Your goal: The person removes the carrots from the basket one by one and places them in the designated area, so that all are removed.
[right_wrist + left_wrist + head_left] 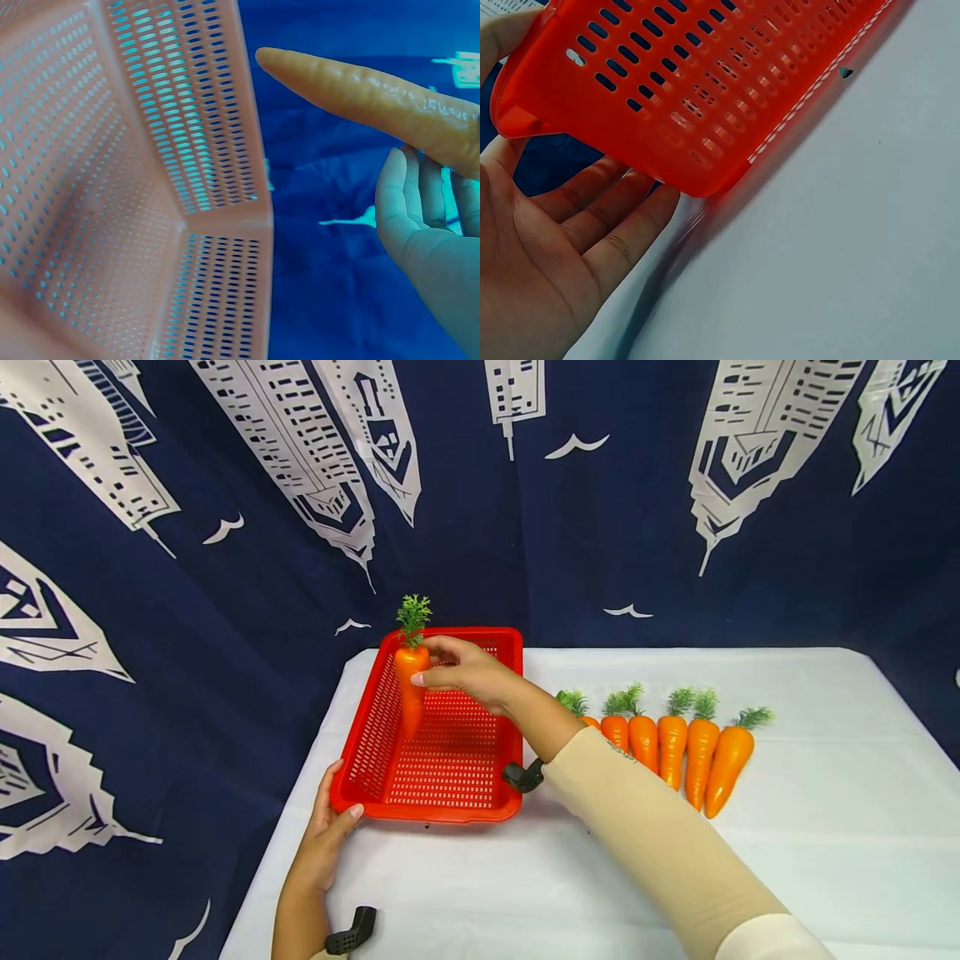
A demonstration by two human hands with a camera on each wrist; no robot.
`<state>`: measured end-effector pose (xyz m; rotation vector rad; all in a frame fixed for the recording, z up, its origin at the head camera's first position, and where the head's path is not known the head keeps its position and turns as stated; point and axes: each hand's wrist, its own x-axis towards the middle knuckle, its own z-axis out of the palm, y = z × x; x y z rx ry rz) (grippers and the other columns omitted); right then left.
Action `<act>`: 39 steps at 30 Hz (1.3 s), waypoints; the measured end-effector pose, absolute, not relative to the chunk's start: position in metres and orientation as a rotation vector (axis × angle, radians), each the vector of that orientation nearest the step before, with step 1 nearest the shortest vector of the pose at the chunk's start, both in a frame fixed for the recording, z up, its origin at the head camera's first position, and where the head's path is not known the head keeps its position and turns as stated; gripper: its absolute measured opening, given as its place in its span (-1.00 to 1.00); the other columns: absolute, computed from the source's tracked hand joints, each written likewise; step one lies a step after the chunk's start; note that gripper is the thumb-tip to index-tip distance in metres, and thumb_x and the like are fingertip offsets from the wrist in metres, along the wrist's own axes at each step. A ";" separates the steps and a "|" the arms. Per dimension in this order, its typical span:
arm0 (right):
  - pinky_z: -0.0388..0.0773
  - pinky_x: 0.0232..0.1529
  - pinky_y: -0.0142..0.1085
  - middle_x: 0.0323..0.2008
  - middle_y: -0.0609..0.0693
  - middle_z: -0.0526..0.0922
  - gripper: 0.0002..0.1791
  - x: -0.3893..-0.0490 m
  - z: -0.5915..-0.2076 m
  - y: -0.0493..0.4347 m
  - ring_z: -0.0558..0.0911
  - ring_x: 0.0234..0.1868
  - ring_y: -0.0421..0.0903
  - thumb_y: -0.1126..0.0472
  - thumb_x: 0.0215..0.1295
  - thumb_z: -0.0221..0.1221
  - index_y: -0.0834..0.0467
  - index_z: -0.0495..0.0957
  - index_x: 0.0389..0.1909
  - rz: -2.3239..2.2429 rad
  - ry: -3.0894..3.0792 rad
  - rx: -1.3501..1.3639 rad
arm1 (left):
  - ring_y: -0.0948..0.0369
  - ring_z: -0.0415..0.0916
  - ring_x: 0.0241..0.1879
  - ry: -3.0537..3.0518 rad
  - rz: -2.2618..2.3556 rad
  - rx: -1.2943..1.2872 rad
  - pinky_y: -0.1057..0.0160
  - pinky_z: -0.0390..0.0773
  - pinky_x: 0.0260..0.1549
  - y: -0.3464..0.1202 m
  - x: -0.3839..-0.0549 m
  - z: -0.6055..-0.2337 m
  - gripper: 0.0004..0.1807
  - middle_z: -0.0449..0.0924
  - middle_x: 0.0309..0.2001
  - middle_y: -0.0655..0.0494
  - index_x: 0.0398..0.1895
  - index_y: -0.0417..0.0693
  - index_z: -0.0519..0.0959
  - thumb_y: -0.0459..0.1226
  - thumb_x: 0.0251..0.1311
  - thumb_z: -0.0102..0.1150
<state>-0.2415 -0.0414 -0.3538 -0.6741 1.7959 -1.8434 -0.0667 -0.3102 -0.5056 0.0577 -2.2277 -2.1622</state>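
Observation:
My right hand [472, 675] pinches an orange toy carrot [412, 681] near its top, thumb on the near side. Held upright with its green leaves up, the carrot overlaps the left part of a red perforated plastic basket [427, 812]. In the right wrist view, the carrot's tip [277, 60] is raised above the basket rim [264, 210]. At the basket's near left corner, my left hand [324, 843] holds the rim, with the thumb on top. Its other fingers [634, 232] reach under the corner in the left wrist view.
Several more carrots [702, 752] lie side by side to the right of the basket, some partly hidden by my right arm. A white cloth [847, 777] covers the table. Behind and to the left hangs a navy curtain [465, 552] with white building prints.

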 end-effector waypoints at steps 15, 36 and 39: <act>0.64 0.13 -0.20 0.11 0.06 0.52 -0.48 -0.223 -0.330 0.021 0.59 0.07 -0.02 0.30 0.35 0.18 0.20 0.38 0.32 -2.106 1.702 -0.675 | 0.38 0.27 0.34 -2.209 -2.191 0.072 0.49 0.48 0.13 -0.312 -0.066 -0.507 -0.13 -0.08 0.58 0.01 0.62 0.28 -0.09 -0.41 0.36 0.04; 0.63 0.10 -0.32 0.07 -0.06 0.54 -0.66 -0.192 -0.365 0.141 0.64 0.00 -0.15 0.29 0.49 0.09 0.10 0.41 0.23 -2.230 1.816 -0.542 | 0.37 0.26 0.36 -2.216 -2.180 0.043 0.48 0.47 0.12 -0.311 -0.066 -0.506 -0.14 -0.07 0.56 0.01 0.62 0.26 -0.09 -0.41 0.37 0.02; 0.64 0.06 -0.35 0.04 -0.09 0.57 -0.67 -0.188 -0.369 0.157 0.64 -0.02 -0.17 0.30 0.50 0.06 0.10 0.43 0.22 -2.242 1.820 -0.554 | 0.37 0.26 0.36 -2.214 -2.183 0.045 0.48 0.47 0.12 -0.310 -0.066 -0.506 -0.14 -0.07 0.56 0.01 0.61 0.25 -0.09 -0.41 0.37 0.02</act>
